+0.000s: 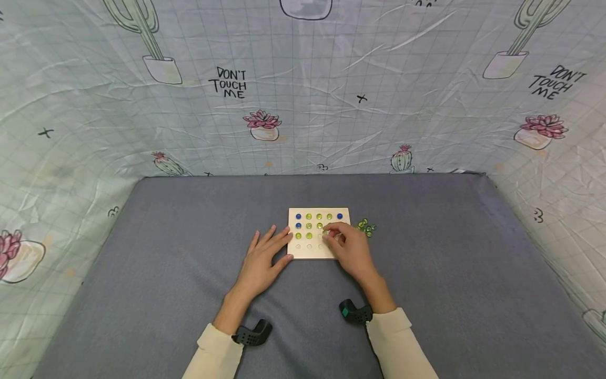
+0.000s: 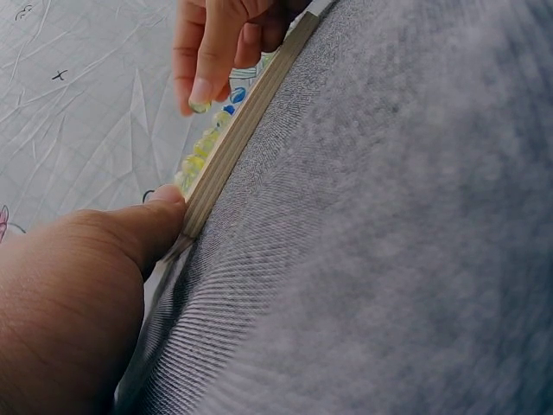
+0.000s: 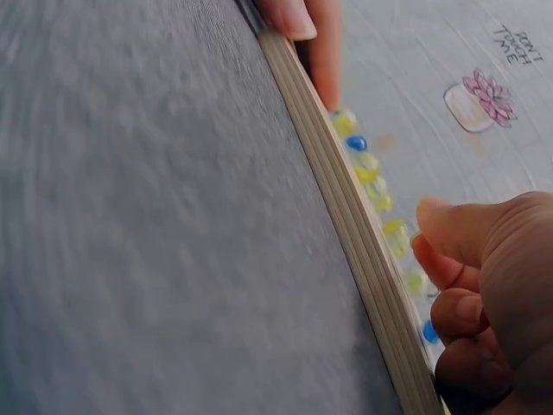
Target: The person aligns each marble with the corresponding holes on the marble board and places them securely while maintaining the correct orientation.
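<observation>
A pale wooden board point(image 1: 303, 254) with rows of round hollows lies on the grey cloth, with blue marbles point(image 1: 298, 226) and yellow-green marbles point(image 1: 309, 236) in its upper rows. Spread fingers of the left hand point(image 1: 259, 266) rest at the board's left edge; its thumb touches the near left corner. Over the board's right part, the right hand point(image 1: 352, 252) pinches a yellow-green marble point(image 2: 200, 107) between thumb and fingertips, seen in the left wrist view. The right hand hides several hollows. From the right wrist view, marbles point(image 3: 395, 238) stand above the board's edge point(image 3: 346, 233).
A small cluster of loose green marbles point(image 1: 366, 227) lies just right of the board. The grey cloth point(image 1: 189, 237) covers the table, and a printed fabric backdrop point(image 1: 312, 95) rises behind and at both sides. Each wrist wears a black camera.
</observation>
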Demonstrator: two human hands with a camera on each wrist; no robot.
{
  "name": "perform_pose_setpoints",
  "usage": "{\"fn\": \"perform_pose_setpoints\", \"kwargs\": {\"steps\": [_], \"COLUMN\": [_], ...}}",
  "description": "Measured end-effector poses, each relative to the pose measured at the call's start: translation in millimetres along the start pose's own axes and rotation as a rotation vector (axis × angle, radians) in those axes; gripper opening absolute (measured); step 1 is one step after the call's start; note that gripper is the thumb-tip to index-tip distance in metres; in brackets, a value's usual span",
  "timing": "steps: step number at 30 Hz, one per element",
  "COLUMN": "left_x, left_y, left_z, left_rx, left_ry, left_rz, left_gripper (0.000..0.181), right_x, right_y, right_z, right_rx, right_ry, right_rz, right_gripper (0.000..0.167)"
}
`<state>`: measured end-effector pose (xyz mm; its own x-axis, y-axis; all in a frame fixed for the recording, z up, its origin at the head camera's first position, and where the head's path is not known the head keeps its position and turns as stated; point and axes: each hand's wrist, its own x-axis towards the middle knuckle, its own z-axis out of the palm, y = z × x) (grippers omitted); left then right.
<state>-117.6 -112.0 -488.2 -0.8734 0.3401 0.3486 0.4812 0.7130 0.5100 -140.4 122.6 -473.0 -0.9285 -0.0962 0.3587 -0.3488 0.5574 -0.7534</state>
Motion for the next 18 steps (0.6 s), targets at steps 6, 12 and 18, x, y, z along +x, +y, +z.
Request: {"fn": "perform_pose_setpoints", "kwargs": {"steps": [6, 12, 18], "left_x": [0.0, -0.7, -1.3], "left_y": [-0.3, -1.2, -2.5], "left_z": [1.7, 3.1, 3.7], "left_rx": [0.003, 0.006, 0.013], "left_ry": [-0.009, -0.008, -0.004], "left_rz": [-0.007, -0.006, 0.003], "left_gripper": [0.052, 0.053, 0.052], "right_x": [-1.4, -2.3, -2.8], "right_y": [-0.9, -0.4, -0.5], "right_z": [6.7, 9.1, 9.8], "right_rx": [-0.03, -0.087, -0.111], "right_ry": [0.006, 0.017, 0.01], "right_rz": [-0.036, -0.046, -0.036], "right_gripper": [0.015, 0.016, 0.016]}}
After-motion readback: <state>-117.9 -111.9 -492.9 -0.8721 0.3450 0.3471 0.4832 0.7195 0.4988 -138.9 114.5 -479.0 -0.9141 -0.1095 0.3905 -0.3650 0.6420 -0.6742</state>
